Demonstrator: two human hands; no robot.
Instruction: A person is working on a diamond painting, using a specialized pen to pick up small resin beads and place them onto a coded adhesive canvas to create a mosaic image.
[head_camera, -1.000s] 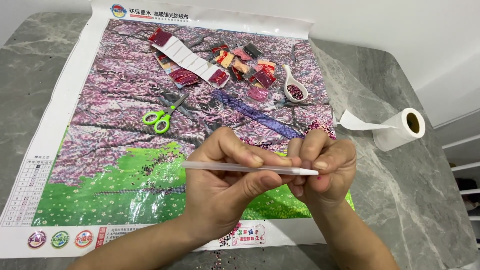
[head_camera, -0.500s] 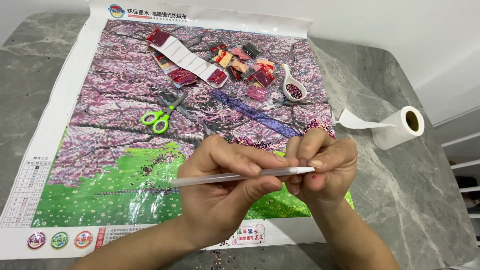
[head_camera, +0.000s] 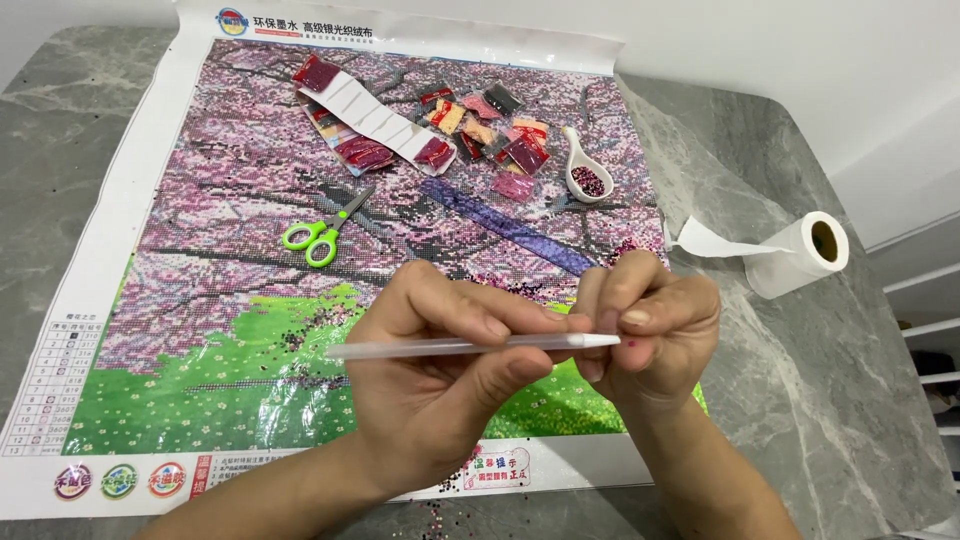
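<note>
Hands meet above the near part of the canvas (head_camera: 200, 330). Left hand (head_camera: 440, 370) pinches the white pen (head_camera: 450, 346) between thumb and fingers, holding it nearly level with its tip pointing right. Right hand (head_camera: 655, 335) is curled, its fingertips pressed together around the pen's tip. Farther off on the canvas lie green scissors (head_camera: 320, 235), bead packets (head_camera: 480, 125) and a white scoop (head_camera: 588, 172). A paper roll (head_camera: 805, 255) rests on the table (head_camera: 800, 400) at right.

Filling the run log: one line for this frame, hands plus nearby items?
left hand: grips white pen | right hand: fingers at pen tip | under: diamond-painting canvas | nearby: green scissors, bead tray, paper roll
</note>
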